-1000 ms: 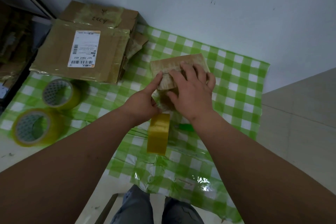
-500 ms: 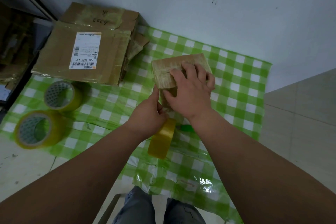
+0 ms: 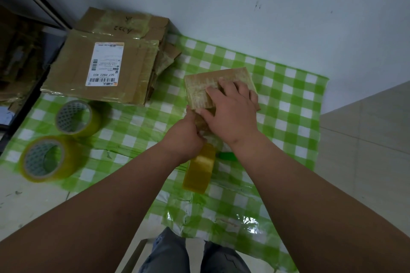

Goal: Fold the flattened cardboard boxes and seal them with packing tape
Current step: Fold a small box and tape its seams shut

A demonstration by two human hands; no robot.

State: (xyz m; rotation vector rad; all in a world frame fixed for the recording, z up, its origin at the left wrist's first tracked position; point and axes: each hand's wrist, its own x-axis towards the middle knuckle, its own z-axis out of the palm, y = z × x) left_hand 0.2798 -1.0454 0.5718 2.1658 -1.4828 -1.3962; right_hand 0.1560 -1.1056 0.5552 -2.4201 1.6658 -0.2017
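Observation:
A small folded cardboard box, its top covered in tape, stands on the green checked cloth. My right hand lies flat over the box's top and near side, fingers spread. My left hand is curled at the box's near lower edge, pinching the strip of tape that leads off the yellow tape roll. The roll hangs on edge just below both hands. My left fingertips are hidden behind the hand.
A stack of flattened cardboard boxes with a white shipping label lies at the back left. Two more yellow tape rolls sit on the cloth's left part. A small green object lies under my right wrist. A wall stands behind.
My left hand slid from the box's top down its near side to the lower edge, drawing tape along. The roll swung lower. My right hand stayed pressed on the box.

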